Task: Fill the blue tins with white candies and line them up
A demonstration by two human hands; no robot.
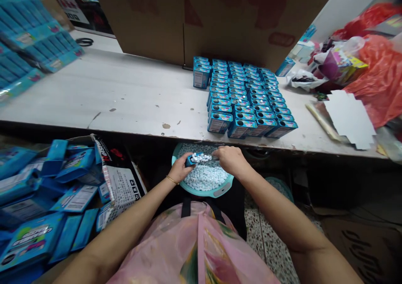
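My left hand (179, 169) is closed round a small blue carton (189, 161), its open end turned toward the right. My right hand (231, 160) grips the handle of what looks like a scoop, largely hidden by the fingers and the load. White pellets (204, 157) lie heaped from the scoop to the carton's mouth. Below both hands, a teal basin (192, 190) full of the same pellets rests on my lap.
Rows of upright blue cartons (246, 122) stand on the white table (132, 95), before a large cardboard box (204, 28). Blue cartons (73, 200) fill a box at left. Packed cartons (28, 37) are stacked back left. Red plastic bags (377, 78) lie at right.
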